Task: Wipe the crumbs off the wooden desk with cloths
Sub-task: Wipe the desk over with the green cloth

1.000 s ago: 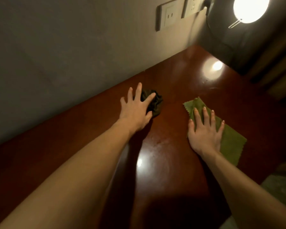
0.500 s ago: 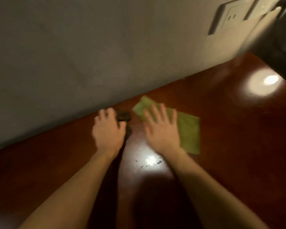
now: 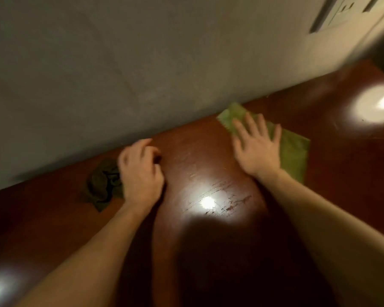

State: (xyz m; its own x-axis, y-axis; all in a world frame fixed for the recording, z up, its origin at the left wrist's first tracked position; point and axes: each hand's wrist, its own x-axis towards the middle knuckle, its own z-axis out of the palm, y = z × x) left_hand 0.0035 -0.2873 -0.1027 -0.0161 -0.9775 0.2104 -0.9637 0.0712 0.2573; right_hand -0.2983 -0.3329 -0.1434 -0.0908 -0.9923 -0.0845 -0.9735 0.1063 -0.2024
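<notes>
Under the right hand (image 3: 256, 149) a green cloth (image 3: 295, 151) is lying flat on the table (image 3: 341, 185). The hand is pressing down on it palm first, with its fingers straight and spread. Most of the cloth is showing beyond the little-finger side of that hand. One corner is reaching past the fingertips and seems to be touching the foot of the grey wall (image 3: 142, 63).

The left hand (image 3: 140, 173) is resting on the table well apart from the right one, with bare wood between them. Its fingers are curled in toward the palm, and it is gripping a dark cloth (image 3: 102, 185). That cloth is bunching out in crumpled folds from under the little-finger side of the hand, away from the right hand. A small dark bit is also showing at the curled fingertips, though blur is hiding the details of the grip.

Between the two wrists, nearer the person than either hand, a bright patch of glare (image 3: 207, 202) is shining on the polished top. Small dark crumbs (image 3: 231, 206) are lying scattered in it and just beside it, touching neither cloth. Far beyond the right hand a larger reflection (image 3: 375, 105) is glowing on the wood. Above it a blurred socket plate (image 3: 341, 14) is sitting on the wall.
</notes>
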